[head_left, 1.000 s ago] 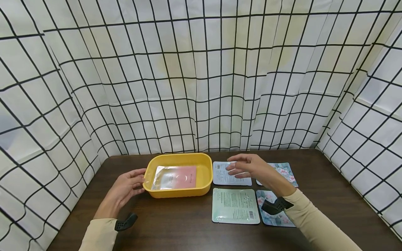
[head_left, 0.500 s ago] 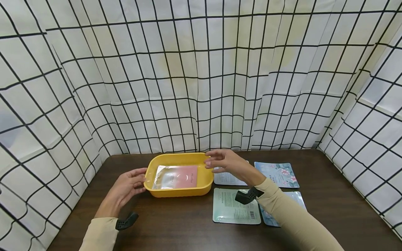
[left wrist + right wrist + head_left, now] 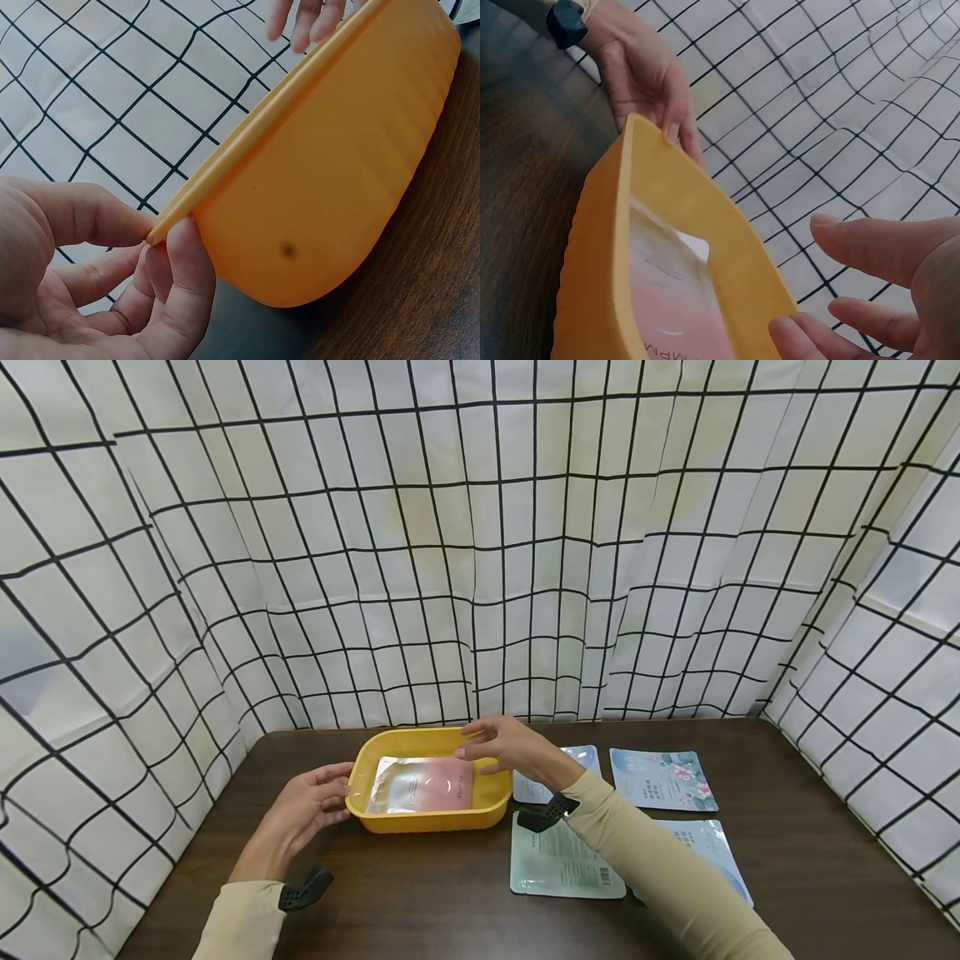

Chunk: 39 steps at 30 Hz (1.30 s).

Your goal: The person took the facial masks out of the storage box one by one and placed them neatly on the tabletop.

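A yellow plastic basin (image 3: 427, 821) stands on the brown table, with a silver-and-pink sachet (image 3: 450, 785) lying flat inside. My left hand (image 3: 311, 797) is at the basin's left end; in the left wrist view its thumb and fingers pinch the basin's rim (image 3: 247, 146). Over the basin's right end is my right hand (image 3: 513, 747), fingers spread and holding nothing. In the right wrist view, the right fingertips (image 3: 787, 330) overlap the rim. The right hand partly covers a pale blue sachet (image 3: 581, 760) behind it.
A floral blue sachet (image 3: 663, 781) lies at the back right. In front are a green sachet (image 3: 558, 864) and another blue sachet (image 3: 708, 852), partly under the right sleeve (image 3: 660, 885). A white curtain (image 3: 480, 568) with black grid lines surrounds the table (image 3: 420, 893).
My right hand has moved left, from over the blue sachets to over the basin's right end. My left hand has stayed at the basin's rim, and the basin has not visibly moved.
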{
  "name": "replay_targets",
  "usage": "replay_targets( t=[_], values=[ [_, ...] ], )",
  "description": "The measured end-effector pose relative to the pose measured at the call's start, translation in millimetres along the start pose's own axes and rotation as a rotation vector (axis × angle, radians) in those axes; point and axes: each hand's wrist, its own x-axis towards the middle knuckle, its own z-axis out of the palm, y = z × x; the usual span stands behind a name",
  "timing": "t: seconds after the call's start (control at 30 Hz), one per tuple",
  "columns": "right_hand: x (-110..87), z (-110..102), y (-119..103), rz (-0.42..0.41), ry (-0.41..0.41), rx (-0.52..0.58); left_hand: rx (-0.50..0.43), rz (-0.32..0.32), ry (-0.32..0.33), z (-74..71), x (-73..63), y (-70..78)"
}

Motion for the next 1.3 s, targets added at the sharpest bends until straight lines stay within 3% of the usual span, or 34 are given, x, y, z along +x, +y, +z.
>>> replay_targets(
  t=[0.43, 0.73, 0.9, 1.0, 1.1, 1.3],
  values=[
    [28.6, 29.5, 5.8, 0.042, 0.139, -0.183, 0.005, 0.007, 0.005, 1.5, -1.3, -0.1],
    [31.9, 37.8, 14.2, 0.037, 0.2, -0.14, 0.016, 0.007, 0.006, 3.3, -2.0, 1.1],
    [28.2, 41.0, 13.3, -0.041, 0.3, -0.066, 0.021, 0.009, 0.008, 2.3, -2.1, 2.2],
    [27.9, 44.6, 12.5, -0.038, 0.352, -0.033, 0.023, 0.008, 0.012, 2.6, -2.4, 2.6],
    [28.3, 48.1, 12.1, 0.028, 0.344, -0.068, 0.025, 0.005, 0.015, 2.9, -2.4, 2.7],
    [24.0, 53.0, 12.0, 0.136, 0.236, -0.211, 0.019, 0.006, 0.013, 2.9, -1.8, 2.4]
  ],
)
